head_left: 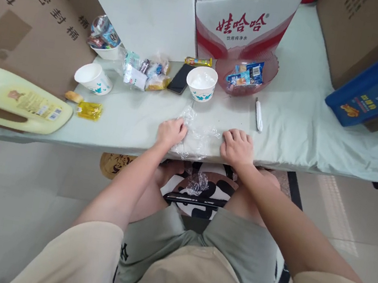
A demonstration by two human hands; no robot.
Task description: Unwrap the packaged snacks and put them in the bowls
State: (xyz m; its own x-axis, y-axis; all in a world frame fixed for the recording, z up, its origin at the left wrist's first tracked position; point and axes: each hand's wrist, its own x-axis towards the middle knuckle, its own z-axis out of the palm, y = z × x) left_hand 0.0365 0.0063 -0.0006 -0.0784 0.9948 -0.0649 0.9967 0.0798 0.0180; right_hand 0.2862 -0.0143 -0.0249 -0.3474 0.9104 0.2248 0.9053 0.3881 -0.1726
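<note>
A crumpled sheet of clear plastic film (194,143) lies on the cloth near the table's front edge, between my hands. My left hand (171,133) is closed, with the film bunched at its thumb and fingers. On the other side, my right hand (237,148) rests on the cloth with its fingers curled; the film reaches close to it, but what lies under the fingers is hidden. Just beyond stands a white paper bowl (201,84) with clear plastic in it. A white pen-like utility knife (258,115) lies to the right.
Behind are a pink ribbed bowl (226,82) with blue snack packets, a phone (180,79) and wrapped snacks (148,73). At left are a tilted paper cup (93,78), a yellow packet (90,110) and a yellow jug (44,110). A blue jug (368,89) and cartons (244,30) border the table.
</note>
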